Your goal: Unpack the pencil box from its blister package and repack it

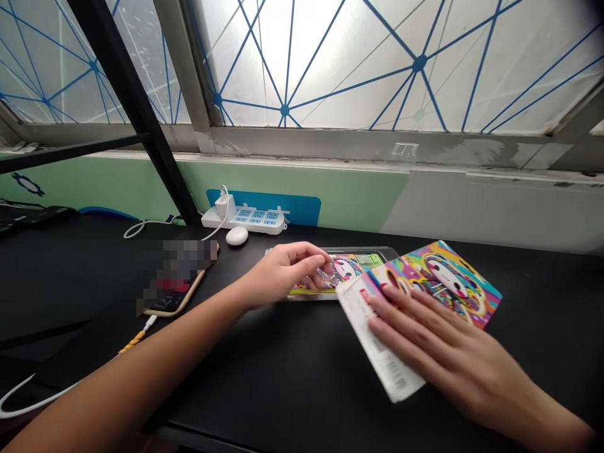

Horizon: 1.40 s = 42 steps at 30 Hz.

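Observation:
My left hand point(296, 272) has loosely curled fingers with nothing visible in them, and hovers at or over the left part of a clear plastic case point(389, 253). I cannot tell whether it touches the case. A colourful card with a cartoon character point(346, 267) shows inside the case. My right hand point(438, 343) lies with long fingers across a printed cardboard sleeve point(472, 283), its thumb hidden, apparently beneath it. One part of the sleeve is brightly coloured with a cartoon figure; the other is white with small print and a barcode. The sleeve overlaps the case's right front corner.
A phone point(172, 296) with a cable plugged in lies on the black table point(283, 390) at left. Behind it are a white power strip point(250, 218) with a charger, and a small white rounded object point(236, 236). A black metal post point(136, 107) slants up at left.

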{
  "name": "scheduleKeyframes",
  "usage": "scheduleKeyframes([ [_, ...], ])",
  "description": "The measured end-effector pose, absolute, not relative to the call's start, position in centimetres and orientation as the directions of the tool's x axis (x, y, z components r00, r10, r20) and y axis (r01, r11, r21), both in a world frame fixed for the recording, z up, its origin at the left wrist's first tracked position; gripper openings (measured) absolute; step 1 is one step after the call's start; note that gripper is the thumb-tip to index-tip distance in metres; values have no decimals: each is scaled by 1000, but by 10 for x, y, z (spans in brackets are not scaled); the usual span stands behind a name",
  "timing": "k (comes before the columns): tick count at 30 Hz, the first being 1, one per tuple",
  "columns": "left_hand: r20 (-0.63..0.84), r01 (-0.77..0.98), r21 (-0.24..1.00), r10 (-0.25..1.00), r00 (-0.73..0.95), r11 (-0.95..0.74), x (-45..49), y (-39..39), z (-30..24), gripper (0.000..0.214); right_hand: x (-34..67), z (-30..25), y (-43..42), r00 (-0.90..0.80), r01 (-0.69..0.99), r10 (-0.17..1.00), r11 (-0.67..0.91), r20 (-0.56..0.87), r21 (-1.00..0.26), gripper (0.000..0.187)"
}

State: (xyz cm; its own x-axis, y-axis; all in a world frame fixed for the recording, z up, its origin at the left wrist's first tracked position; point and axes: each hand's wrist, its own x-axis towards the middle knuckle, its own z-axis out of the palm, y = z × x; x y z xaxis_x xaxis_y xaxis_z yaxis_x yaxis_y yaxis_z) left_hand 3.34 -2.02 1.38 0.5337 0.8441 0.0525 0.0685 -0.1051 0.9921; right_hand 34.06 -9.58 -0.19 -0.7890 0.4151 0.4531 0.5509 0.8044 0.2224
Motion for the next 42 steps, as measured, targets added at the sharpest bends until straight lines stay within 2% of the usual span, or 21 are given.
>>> scheduleKeyframes([
  [2, -38, -84, 989, 759, 649, 121, 38, -29, 16, 29, 323, -4, -97, -816, 504, 360, 826, 452, 251, 61],
  [4, -74, -165, 947, 688, 722, 274, 42, -34, 15, 34, 318, -5, -95, -810, 500, 348, 831, 472, 245, 61],
  [9, -65, -297, 854, 653, 755, 428, 47, -36, 8, 39, 323, -4, -87, -786, 520, 371, 829, 495, 205, 61],
  [15, -134, -231, 867, 653, 745, 441, 46, -35, 6, 33, 326, -13, -90, -809, 503, 369, 836, 458, 217, 60],
  [21, -229, -175, 888, 738, 634, 426, 41, -29, 10, 23, 309, -11, -111, -867, 435, 296, 841, 400, 322, 57],
  [24, -217, -183, 892, 745, 631, 414, 37, -28, 12, 23, 289, -11, -123, -877, 406, 239, 832, 416, 378, 49],
  [28, -173, -168, 916, 736, 654, 365, 35, -28, 11, 26, 265, -25, -132, -876, 439, 280, 800, 392, 409, 44],
  [31, -152, -123, 949, 766, 625, 289, 36, -28, 9, 25, 249, -40, -133, -855, 484, 352, 804, 381, 346, 47],
  [34, -63, -59, 991, 816, 574, 118, 37, -28, 10, 23, 231, -45, -128, -844, 506, 418, 828, 337, 241, 78],
  [36, 9, -45, 999, 840, 542, 18, 37, -28, 12, 21, 218, -42, -123, -843, 517, 474, 845, 253, 136, 87],
  [39, 97, -35, 995, 859, 502, -92, 35, -28, 15, 15, 204, -33, -115, -811, 570, 575, 818, 109, -77, 80],
  [42, 153, 5, 984, 853, 499, -179, 35, -28, 17, 11, 203, -29, -111, -768, 598, 633, 762, 94, -251, 71],
])
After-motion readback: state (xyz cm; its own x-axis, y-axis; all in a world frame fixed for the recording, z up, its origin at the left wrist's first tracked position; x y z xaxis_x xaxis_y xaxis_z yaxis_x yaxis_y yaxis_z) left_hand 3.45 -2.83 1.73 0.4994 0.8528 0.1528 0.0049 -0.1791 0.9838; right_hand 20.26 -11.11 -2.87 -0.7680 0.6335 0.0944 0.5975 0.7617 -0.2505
